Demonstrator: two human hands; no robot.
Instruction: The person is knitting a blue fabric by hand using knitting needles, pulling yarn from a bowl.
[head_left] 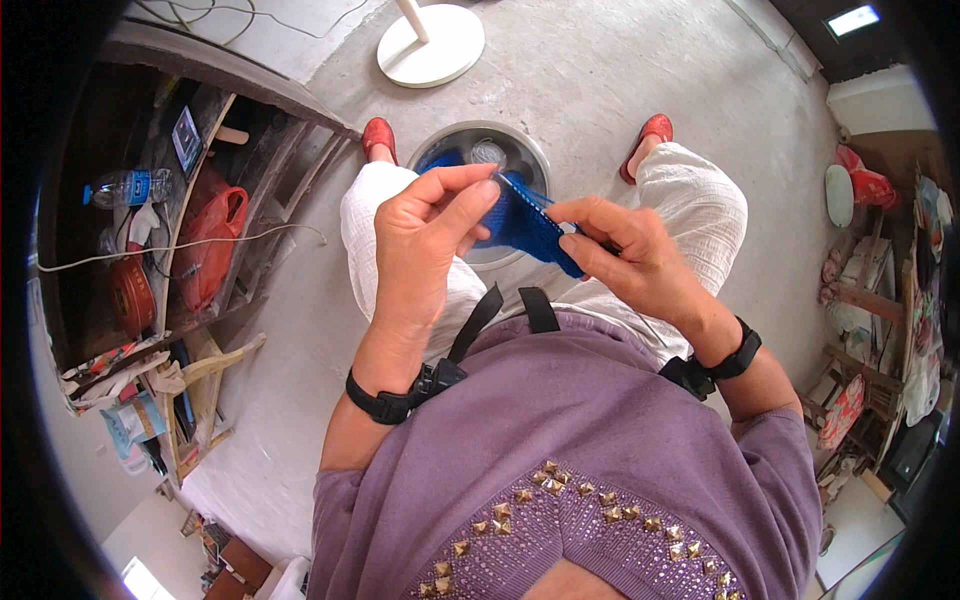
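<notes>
A piece of blue knitting [526, 228] hangs between my hands, its upper edge strung along a thin knitting needle [522, 190]. My left hand [432, 222] is closed, thumb and forefinger pinching the needle near its left end. At the other end my right hand [635, 252] grips the knitting and needle between thumb and fingers. Below them a round metal basin [540, 160] stands on the floor between my feet. In it lie a pale ball of yarn [487, 152] and some blue material [438, 160], partly hidden by my left hand.
On the left, a wooden shelf unit holds a water bottle [130, 188], a red plastic bag [215, 245] and a phone-like screen [186, 140]; a pale cord [180, 243] crosses it. A white round stand base [430, 50] is ahead. Cluttered wooden racks [870, 300] line the right.
</notes>
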